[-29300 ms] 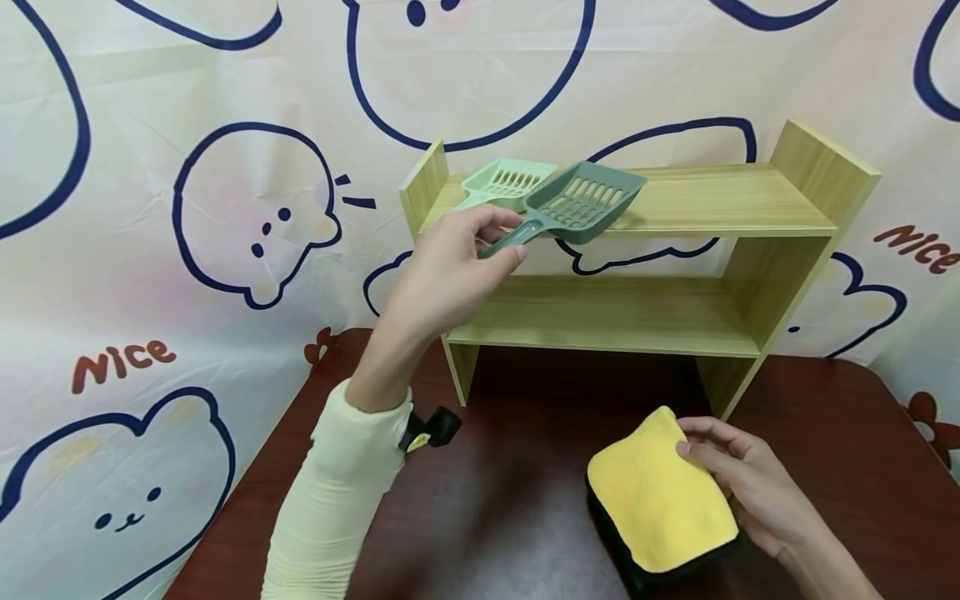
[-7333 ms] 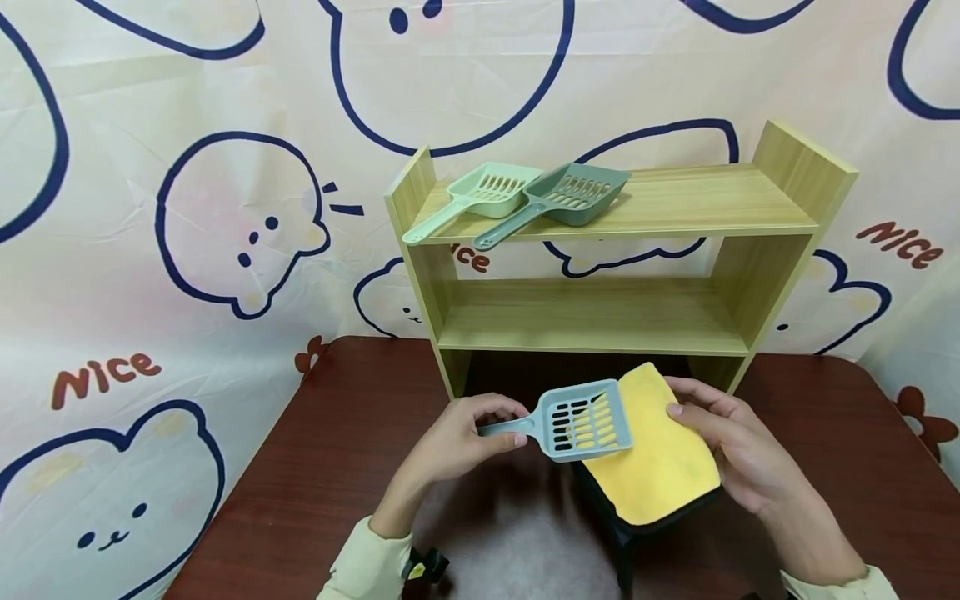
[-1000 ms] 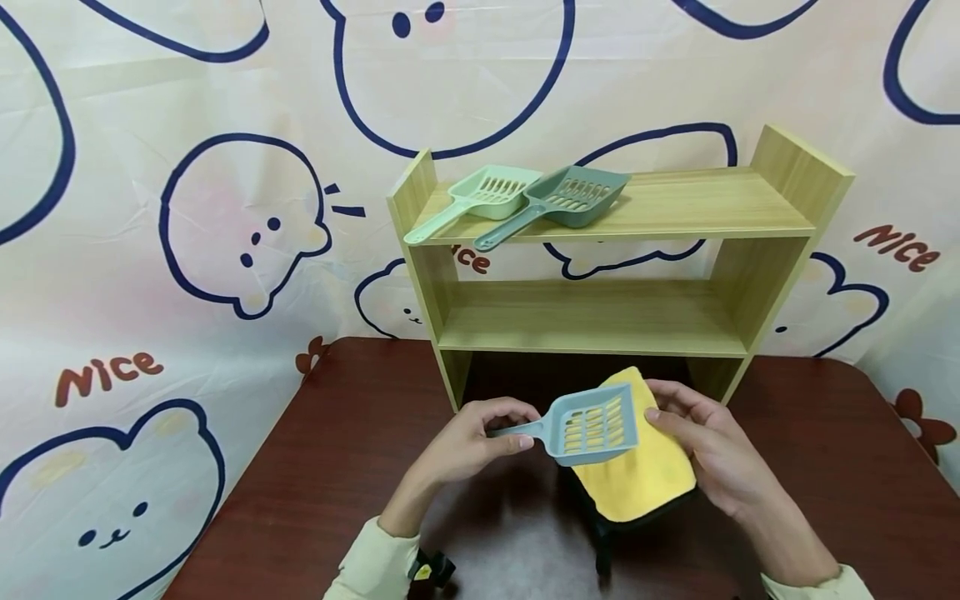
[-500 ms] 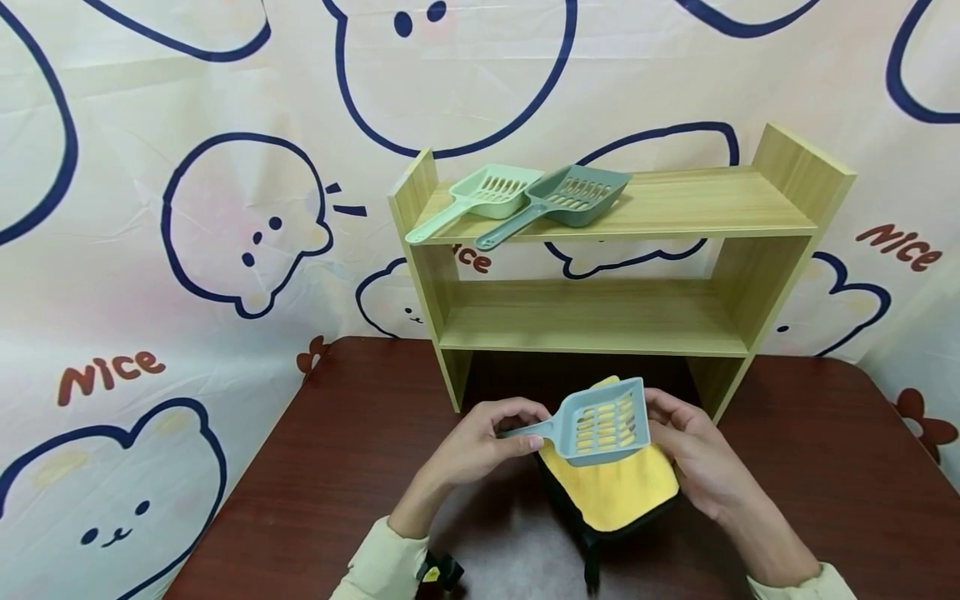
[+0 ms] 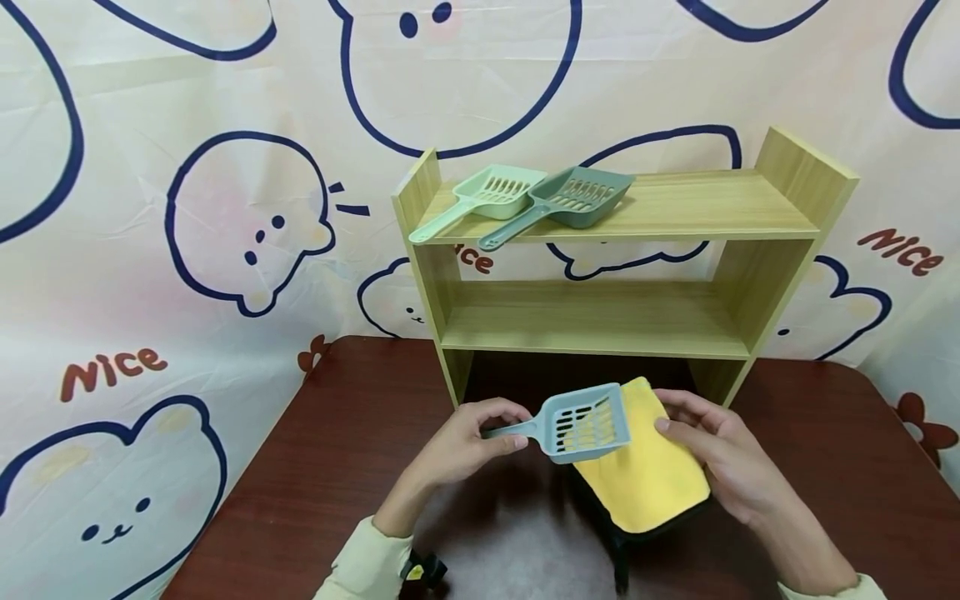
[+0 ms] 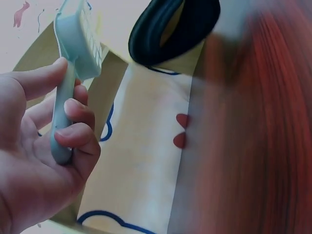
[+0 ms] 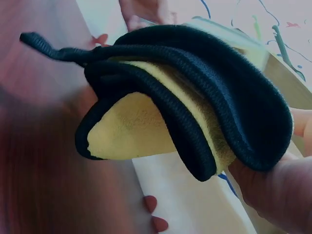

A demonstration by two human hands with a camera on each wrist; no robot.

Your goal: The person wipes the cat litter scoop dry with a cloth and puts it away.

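My left hand (image 5: 461, 450) pinches the handle of a light blue slotted litter scoop (image 5: 588, 456), its pan pointing right. In the left wrist view the thumb and curled fingers wrap the scoop handle (image 6: 61, 112). My right hand (image 5: 727, 462) grips a folded cleaning cloth (image 5: 660, 492), yellow on its upper face with dark edging. The right wrist view shows the cloth's dark blue layers (image 7: 253, 112) curling around a yellow inside, with a dark loop at one corner. In the head view the scoop's pan overlaps the cloth's upper left part.
A wooden two-tier shelf (image 5: 600, 315) stands behind the hands. On its top board lie a pale green litter scoop (image 5: 442, 222) and a dark green litter scoop (image 5: 517, 227), side by side, handles overhanging the front. The dark red table (image 5: 322, 483) extends around both hands.
The dark green scoop went from my left hand onto the shelf; the light blue one is now held. Over the last second, scoop and cloth slid closer over each other, then apart again.
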